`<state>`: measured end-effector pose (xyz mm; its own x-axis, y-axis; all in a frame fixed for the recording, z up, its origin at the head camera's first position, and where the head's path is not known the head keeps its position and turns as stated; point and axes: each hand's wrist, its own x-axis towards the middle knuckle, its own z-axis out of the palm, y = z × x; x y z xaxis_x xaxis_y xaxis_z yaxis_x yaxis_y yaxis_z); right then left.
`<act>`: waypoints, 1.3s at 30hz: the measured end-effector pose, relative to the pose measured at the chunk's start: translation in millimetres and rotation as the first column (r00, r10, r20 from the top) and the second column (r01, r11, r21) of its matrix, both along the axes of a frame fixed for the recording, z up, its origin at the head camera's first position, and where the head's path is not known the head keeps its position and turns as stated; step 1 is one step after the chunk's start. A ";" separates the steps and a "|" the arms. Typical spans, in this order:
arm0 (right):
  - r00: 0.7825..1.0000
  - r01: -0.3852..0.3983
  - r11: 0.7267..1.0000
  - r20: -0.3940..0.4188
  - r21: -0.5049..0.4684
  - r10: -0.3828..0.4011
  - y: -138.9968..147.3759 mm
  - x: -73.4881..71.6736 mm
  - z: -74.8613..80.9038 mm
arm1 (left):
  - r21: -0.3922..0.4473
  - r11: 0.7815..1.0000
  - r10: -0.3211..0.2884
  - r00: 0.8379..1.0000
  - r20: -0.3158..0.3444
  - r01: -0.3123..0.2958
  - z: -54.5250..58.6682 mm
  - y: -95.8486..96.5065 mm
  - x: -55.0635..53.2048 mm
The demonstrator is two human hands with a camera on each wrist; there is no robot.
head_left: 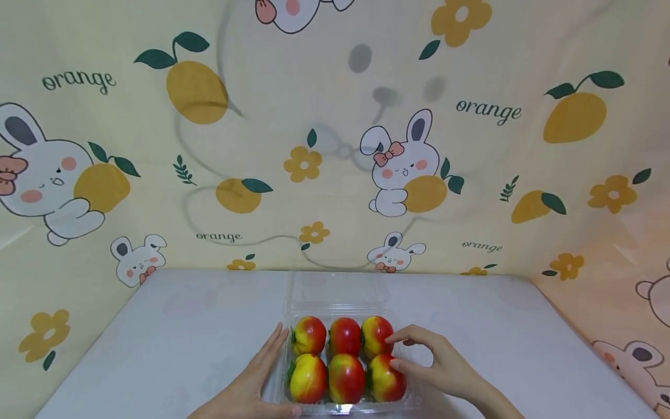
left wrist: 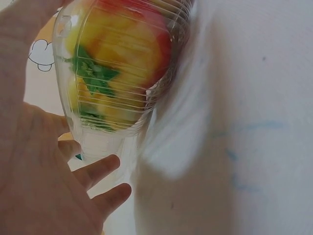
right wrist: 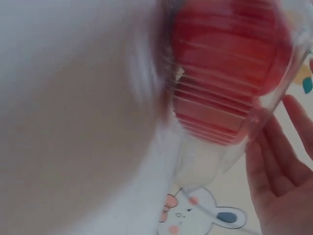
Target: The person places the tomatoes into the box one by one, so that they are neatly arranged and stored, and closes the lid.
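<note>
A clear plastic clamshell box (head_left: pixel 340 309) stands on the table with its lid (head_left: pixel 337 289) folded back. Inside sit two rows of shiny red-and-yellow fruits; green leafy caps (left wrist: pixel 93 73) show through the ribbed left wall. My left hand (head_left: pixel 251 378) lies along the box's left side, fingers extended and thumb by the front left corner. My right hand (head_left: pixel 445 361) is over the right side. Its index fingertip is at the back right fruit (head_left: pixel 376 334), its thumb tip at the front right fruit (head_left: pixel 386 381). In the right wrist view, its fingers (right wrist: pixel 279 152) are beside the wall.
The white tabletop (head_left: pixel 173 343) extends to both sides of the box. Behind it rises a cream cloth backdrop (head_left: pixel 324 93) printed with rabbits, oranges and flowers, which also closes in the left and right sides. Faint blue marks (left wrist: pixel 254 126) show on the tabletop.
</note>
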<state>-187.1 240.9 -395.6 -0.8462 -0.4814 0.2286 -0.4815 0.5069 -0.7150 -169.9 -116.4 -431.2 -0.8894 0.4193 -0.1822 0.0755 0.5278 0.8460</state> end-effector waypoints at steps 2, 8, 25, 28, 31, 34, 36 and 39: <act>0.999 0.037 0.998 0.024 -0.050 -0.036 0.1 -4.3 -2.2 | -0.002 1.000 0.002 1.000 0.004 -0.002 -0.3 0.0 0.1; 0.988 0.151 0.974 0.063 -0.167 -0.142 -0.2 -19.1 -6.7 | 0.006 1.000 -0.011 1.000 -0.028 0.012 -1.0 0.4 0.4; 0.841 0.487 0.851 0.368 -0.198 -0.396 -7.8 -61.8 -6.9 | 0.027 0.999 -0.023 0.998 -0.063 0.025 -0.9 -0.2 -0.6; 0.815 0.495 0.844 0.447 -0.206 -0.369 -7.5 -70.8 -10.4 | 0.029 0.999 -0.023 0.998 -0.053 0.025 -0.6 -0.5 -0.5; 0.785 0.486 0.845 0.537 -0.224 -0.309 -5.6 -79.8 -13.3 | 0.029 0.999 -0.020 0.999 -0.042 0.021 -0.3 -0.6 -0.4; 0.768 0.456 0.854 0.597 -0.251 -0.234 -3.0 -87.1 -15.1 | 0.026 1.000 -0.013 0.999 -0.033 0.014 0.1 -0.8 -0.3; 0.758 0.446 0.853 0.621 -0.272 -0.198 -2.0 -91.4 -16.5 | 0.025 1.000 -0.008 1.000 -0.030 0.009 0.7 -0.6 -0.2; 0.747 0.440 0.849 0.644 -0.293 -0.164 -1.6 -96.0 -18.3 | 0.027 1.000 -0.005 1.000 -0.027 0.006 1.3 -0.5 -0.1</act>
